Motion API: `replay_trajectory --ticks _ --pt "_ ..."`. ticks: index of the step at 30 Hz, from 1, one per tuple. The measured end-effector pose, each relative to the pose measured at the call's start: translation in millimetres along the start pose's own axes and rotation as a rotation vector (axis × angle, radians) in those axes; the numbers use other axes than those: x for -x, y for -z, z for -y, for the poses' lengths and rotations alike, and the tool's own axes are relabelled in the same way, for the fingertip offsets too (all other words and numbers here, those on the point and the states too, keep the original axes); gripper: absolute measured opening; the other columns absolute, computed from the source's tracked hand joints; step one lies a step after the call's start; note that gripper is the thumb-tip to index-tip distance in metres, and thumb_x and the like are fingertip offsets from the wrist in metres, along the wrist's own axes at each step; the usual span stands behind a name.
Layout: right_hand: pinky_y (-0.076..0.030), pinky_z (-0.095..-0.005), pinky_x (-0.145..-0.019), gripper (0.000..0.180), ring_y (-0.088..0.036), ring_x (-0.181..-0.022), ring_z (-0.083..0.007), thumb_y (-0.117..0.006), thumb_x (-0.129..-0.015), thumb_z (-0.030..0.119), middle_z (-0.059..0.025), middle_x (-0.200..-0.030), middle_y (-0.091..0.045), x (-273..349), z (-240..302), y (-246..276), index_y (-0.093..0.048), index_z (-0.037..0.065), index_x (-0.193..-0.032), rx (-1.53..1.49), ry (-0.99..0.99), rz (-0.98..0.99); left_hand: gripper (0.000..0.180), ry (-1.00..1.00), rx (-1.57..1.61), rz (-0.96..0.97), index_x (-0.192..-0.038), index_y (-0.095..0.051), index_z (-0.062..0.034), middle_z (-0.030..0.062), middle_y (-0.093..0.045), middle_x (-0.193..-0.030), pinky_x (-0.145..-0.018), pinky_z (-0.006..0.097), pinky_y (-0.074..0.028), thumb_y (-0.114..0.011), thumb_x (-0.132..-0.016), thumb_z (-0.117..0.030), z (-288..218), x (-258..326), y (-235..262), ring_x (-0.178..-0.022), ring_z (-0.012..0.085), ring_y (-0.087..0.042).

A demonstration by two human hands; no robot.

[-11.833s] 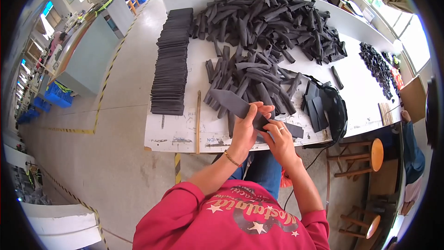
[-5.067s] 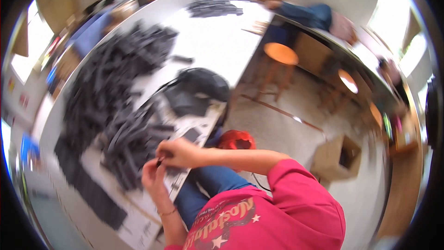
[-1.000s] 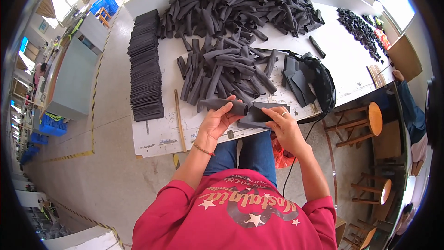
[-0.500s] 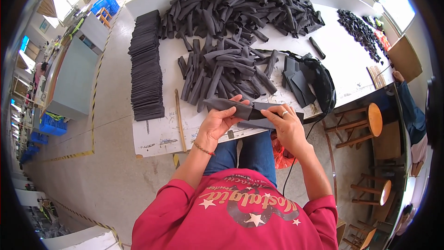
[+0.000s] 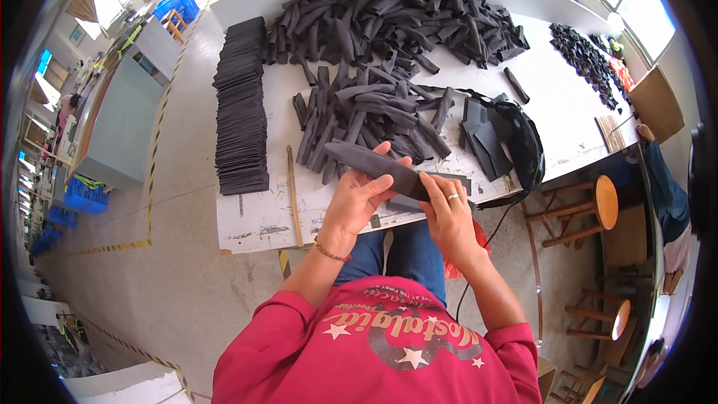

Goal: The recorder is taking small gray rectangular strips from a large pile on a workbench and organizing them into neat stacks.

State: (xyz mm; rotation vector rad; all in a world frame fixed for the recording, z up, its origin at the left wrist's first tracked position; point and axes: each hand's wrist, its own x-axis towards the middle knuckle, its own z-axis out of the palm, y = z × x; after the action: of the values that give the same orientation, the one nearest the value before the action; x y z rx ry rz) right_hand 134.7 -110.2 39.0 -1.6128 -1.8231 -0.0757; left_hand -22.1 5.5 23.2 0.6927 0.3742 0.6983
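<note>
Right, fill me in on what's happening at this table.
A person in a red top sits at a white table and holds one long dark fabric strip in both hands. The left hand grips it from below near its middle, and the right hand pinches its near end. Just beyond the hands lies a loose heap of similar strips, with a bigger heap farther back. A neat stack of flat dark pieces runs along the left, beside a wooden stick.

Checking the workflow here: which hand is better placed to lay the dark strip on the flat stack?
Probably the left hand: it grips the dark strip near the middle and lies nearer the flat stack. The right hand holds the far end.
</note>
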Motion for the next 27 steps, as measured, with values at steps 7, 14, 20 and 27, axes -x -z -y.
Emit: replay_trajectory --ticks 7,14,20,27 --pt "-0.046 -0.0466 -0.084 0.050 -0.054 -0.096 -0.0401 -0.063 -0.080 -0.005 -0.0194 -0.111 -0.058 2.0 18.0 -38.8 -0.046 -0.002 -0.127 -0.158 -0.042 -0.111 0.027 -0.205 0.227 0.034 -0.116 -0.052 -0.0023 0.0177 -0.069 -0.100 -0.100 0.044 -0.046 -0.056 -0.097 -0.021 38.3 -12.7 -8.6 -0.119 0.0334 -0.056" --pt "-0.045 -0.0456 -0.082 0.042 -0.054 -0.093 -0.0394 -0.062 -0.079 -0.006 -0.0191 -0.108 -0.058 -6.6 25.8 -59.4 -0.049 0.000 -0.118 -0.230 -0.062 -0.179 0.017 -0.299 0.153 -0.103 -0.101 -0.056 -0.0036 0.0180 -0.069 -0.097 -0.095 0.042 -0.049 -0.054 -0.098 -0.020 38.1 -8.9 -6.0 -0.111 0.0353 -0.060" --pt "-0.044 -0.0464 -0.084 0.042 -0.053 -0.095 -0.0387 -0.066 -0.078 -0.001 -0.0172 -0.112 -0.055 -8.2 26.2 -49.4 -0.050 0.001 -0.116 -0.141 -0.066 -0.063 0.015 -0.268 0.169 -0.162 -0.095 -0.057 -0.0025 0.0214 -0.069 -0.101 -0.093 0.038 -0.049 -0.058 -0.096 -0.018 28.5 -13.5 6.7 -0.106 0.0288 -0.064" --pt "-0.047 -0.0429 -0.073 0.030 -0.053 -0.087 -0.0347 -0.071 -0.075 -0.001 -0.0153 -0.106 -0.054 -3.1 12.0 -41.0 -0.057 0.003 -0.101 -0.172 0.031 -0.050 0.013 -0.278 0.228 -0.142 -0.093 -0.057 -0.0050 0.0243 -0.067 -0.105 -0.092 0.040 -0.049 -0.060 -0.095 -0.018 24.1 -10.8 1.7 -0.107 0.0322 -0.063"
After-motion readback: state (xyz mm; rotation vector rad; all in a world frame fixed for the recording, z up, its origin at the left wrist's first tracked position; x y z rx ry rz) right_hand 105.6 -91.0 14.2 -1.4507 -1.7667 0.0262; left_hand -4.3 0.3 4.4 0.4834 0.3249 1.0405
